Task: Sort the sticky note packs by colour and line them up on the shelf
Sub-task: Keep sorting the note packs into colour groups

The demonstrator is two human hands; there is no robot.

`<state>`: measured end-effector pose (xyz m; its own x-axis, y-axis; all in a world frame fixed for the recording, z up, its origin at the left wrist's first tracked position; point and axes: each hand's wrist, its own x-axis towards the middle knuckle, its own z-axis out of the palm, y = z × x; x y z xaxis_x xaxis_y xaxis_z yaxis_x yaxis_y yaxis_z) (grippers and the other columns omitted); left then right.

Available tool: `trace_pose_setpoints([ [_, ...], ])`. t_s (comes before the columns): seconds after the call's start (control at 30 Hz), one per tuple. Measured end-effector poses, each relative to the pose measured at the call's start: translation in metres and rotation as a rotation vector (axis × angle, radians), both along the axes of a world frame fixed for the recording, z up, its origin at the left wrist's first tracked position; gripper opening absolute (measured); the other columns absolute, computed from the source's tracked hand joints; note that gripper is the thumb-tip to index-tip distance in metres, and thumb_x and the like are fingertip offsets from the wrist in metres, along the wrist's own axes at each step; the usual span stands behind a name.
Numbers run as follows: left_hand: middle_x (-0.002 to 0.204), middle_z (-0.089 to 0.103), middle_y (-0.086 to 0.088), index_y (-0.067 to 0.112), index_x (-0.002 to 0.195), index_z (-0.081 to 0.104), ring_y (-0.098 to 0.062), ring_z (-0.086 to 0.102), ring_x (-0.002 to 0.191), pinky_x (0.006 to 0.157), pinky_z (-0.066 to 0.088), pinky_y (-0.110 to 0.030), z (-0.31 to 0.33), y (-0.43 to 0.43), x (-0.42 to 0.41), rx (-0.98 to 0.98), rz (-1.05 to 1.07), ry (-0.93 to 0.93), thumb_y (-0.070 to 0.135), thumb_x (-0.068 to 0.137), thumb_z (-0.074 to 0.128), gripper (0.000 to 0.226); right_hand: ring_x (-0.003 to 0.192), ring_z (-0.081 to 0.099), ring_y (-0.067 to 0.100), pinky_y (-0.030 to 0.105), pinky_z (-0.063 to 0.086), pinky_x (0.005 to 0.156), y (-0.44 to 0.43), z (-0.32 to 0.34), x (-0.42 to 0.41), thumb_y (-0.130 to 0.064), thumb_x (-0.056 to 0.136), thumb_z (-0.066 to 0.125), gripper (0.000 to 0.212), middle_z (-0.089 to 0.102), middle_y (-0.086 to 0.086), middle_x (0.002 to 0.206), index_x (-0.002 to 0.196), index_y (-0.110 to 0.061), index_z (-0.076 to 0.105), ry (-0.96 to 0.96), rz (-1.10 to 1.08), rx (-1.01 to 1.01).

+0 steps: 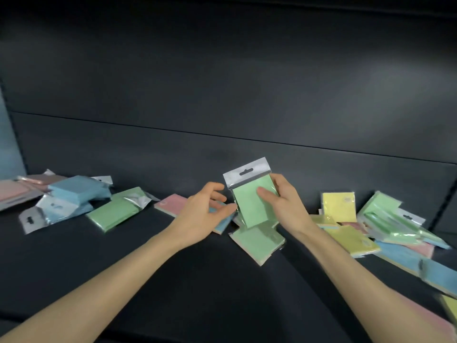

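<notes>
The right hand (284,206) held a green sticky note pack (249,209) upright above the shelf (197,280), thumb pressed on its front and fingers behind. The left hand (202,214) lay loose just left of that grip, fingertips at the pack's edge. Directly below the grip lay another green pack (257,240), with yellow packs (338,206) off to its right.

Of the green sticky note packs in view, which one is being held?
The upright green pack with the silver hang tab, pinched by the right hand; the other green packs lie on the shelf.
</notes>
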<state>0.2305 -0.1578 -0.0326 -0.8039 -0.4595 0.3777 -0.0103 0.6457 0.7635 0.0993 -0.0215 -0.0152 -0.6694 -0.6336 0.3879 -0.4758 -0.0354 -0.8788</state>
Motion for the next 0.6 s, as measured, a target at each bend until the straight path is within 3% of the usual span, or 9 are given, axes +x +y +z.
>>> trace_pose_setpoints([
  [0.07, 0.106, 0.064, 0.005, 0.017, 0.131, 0.044, -0.010, 0.062, 0.098, 0.089, 0.052, -0.035, 0.005, -0.009, 0.010, 0.098, -0.025, 0.034, 0.032, 0.087, 0.063, 0.050, 0.096, 0.061, 0.014, 0.028, 0.049, 0.083, -0.018, 0.003, 0.011, -0.008, 0.095, 0.050, 0.019, 0.062, -0.005, 0.104, 0.112, -0.016, 0.052, -0.028, 0.062, -0.002],
  [0.17, 0.091, 0.068, 0.000, 0.013, 0.127, 0.043, -0.010, 0.067, 0.083, 0.078, 0.057, -0.031, 0.009, -0.027, 0.027, 0.221, -0.033, 0.130, 0.016, 0.090, 0.061, 0.042, 0.095, 0.059, 0.013, 0.024, 0.047, 0.082, -0.047, 0.008, 0.030, -0.004, 0.095, 0.046, 0.024, 0.061, 0.000, 0.106, 0.118, -0.008, 0.051, -0.048, 0.129, -0.001],
  [0.23, 0.084, 0.068, -0.003, 0.011, 0.122, 0.045, -0.012, 0.069, 0.072, 0.069, 0.058, -0.032, 0.011, -0.046, 0.039, 0.255, -0.010, 0.180, 0.008, 0.090, 0.060, 0.036, 0.090, 0.058, 0.010, 0.022, 0.046, 0.080, -0.068, 0.010, 0.043, -0.003, 0.095, 0.045, 0.024, 0.062, -0.003, 0.101, 0.116, -0.011, 0.052, -0.034, 0.167, 0.018],
  [0.3, 0.082, 0.068, -0.006, 0.010, 0.119, 0.048, -0.018, 0.070, 0.071, 0.070, 0.059, -0.038, 0.012, -0.068, 0.053, 0.272, -0.008, 0.195, 0.004, 0.089, 0.059, 0.033, 0.088, 0.059, 0.010, 0.024, 0.046, 0.081, -0.089, 0.010, 0.051, -0.006, 0.094, 0.048, 0.022, 0.064, -0.004, 0.099, 0.112, -0.015, 0.056, 0.026, 0.174, 0.059],
  [0.47, 0.077, 0.066, 0.002, 0.024, 0.100, 0.053, -0.017, 0.069, 0.066, 0.071, 0.059, -0.036, 0.009, -0.135, 0.090, 0.148, 0.031, 0.123, 0.007, 0.089, 0.061, 0.022, 0.080, 0.056, 0.012, 0.023, 0.045, 0.071, -0.146, -0.001, 0.078, -0.021, 0.092, 0.057, 0.018, 0.061, 0.002, 0.096, 0.109, -0.017, 0.061, 0.249, 0.053, 0.187],
  [0.6, 0.088, 0.058, -0.004, 0.019, 0.107, 0.051, -0.023, 0.068, 0.066, 0.068, 0.058, -0.031, 0.005, -0.187, 0.116, 0.075, 0.081, -0.010, 0.011, 0.087, 0.064, 0.026, 0.072, 0.056, 0.013, 0.024, 0.049, 0.065, -0.192, -0.009, 0.110, -0.017, 0.087, 0.064, 0.029, 0.057, -0.001, 0.082, 0.114, -0.017, 0.054, 0.237, 0.004, 0.279],
])
